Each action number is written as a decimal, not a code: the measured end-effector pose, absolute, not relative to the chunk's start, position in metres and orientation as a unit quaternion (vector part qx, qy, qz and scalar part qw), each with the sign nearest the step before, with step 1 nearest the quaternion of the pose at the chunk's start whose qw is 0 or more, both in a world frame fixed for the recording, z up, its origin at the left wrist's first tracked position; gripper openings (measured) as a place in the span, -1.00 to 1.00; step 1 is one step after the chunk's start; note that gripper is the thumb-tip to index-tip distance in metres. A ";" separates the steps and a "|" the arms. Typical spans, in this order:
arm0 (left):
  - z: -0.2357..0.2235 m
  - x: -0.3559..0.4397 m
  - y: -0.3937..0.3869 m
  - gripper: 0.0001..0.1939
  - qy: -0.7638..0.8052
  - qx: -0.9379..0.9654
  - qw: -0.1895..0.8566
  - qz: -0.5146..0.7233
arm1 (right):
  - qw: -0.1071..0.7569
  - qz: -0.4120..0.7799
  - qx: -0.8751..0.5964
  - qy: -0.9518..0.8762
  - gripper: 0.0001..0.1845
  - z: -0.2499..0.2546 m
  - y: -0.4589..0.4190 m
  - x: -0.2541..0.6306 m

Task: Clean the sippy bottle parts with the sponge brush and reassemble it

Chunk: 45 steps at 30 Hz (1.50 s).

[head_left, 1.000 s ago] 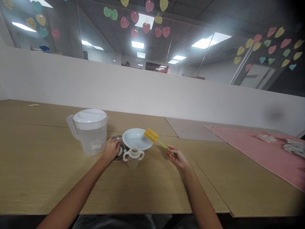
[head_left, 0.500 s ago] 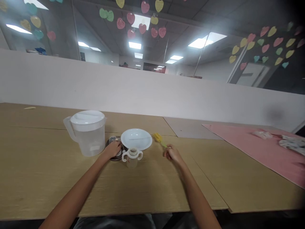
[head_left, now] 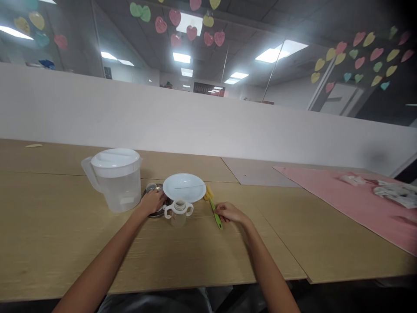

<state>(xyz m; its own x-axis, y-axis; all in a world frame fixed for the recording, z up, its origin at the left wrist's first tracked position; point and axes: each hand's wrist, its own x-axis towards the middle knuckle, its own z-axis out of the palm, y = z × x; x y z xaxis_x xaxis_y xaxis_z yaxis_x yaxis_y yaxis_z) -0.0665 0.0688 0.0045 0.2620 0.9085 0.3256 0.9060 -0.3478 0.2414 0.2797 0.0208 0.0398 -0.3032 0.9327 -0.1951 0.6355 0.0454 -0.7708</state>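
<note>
Fingers of my right hand [head_left: 228, 212] close on the green handle of a bottle brush [head_left: 216, 216] with a yellow sponge head. Its head lies by the right rim of a white bowl [head_left: 184, 181], the handle slanting towards me. My left hand [head_left: 153, 202] is over a round metal tray [head_left: 157, 214], its fingers curled on something that the hand hides. A small clear cup [head_left: 150, 187] shows behind that hand. Just right of the tray stands a clear feeding bottle [head_left: 178, 217], uncapped, with a white two-handled ring round its neck.
A clear plastic pitcher [head_left: 119, 187] with a white lid stands left of the tray. A pink mat [head_left: 339, 200] with crumpled cloth [head_left: 395, 194] covers the right side. A flat pale piece [head_left: 34, 145] lies far left. The white wall [head_left: 182, 124] borders the table's back.
The bottle brush has swung round, its handle end now pointing towards me and its head nearer the bowl. My right hand has shifted slightly left. My left hand stays at the tray.
</note>
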 end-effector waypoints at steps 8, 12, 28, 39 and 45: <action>0.010 -0.065 0.062 -0.66 0.569 0.793 0.001 0.220 | 0.166 0.383 -0.566 -0.711 -0.72 0.040 0.020 0.281; 0.014 -0.063 0.059 -0.62 0.587 0.781 -0.003 0.215 | 0.167 0.362 -0.581 -0.710 -0.74 0.039 0.019 0.279; 0.033 -0.069 0.051 -0.75 0.658 0.687 -0.006 0.308 | 0.184 0.277 -0.651 -0.682 -0.56 0.035 0.024 0.286; 0.048 -0.062 0.042 -0.80 0.607 0.633 -0.040 0.479 | 0.277 0.167 -0.687 -0.650 -0.53 0.036 0.031 0.284; 0.053 -0.056 0.038 -0.77 0.563 0.643 -0.015 0.518 | 0.311 0.126 -0.679 -0.653 -0.58 0.041 0.058 0.255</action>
<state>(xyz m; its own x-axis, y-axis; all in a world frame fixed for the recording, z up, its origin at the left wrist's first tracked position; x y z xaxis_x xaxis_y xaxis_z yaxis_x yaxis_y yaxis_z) -0.0563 0.0377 0.0526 -0.1717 0.7095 0.6835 0.7400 -0.3650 0.5649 0.2551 0.0576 0.0411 0.1149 0.9651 0.2354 0.8086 0.0468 -0.5865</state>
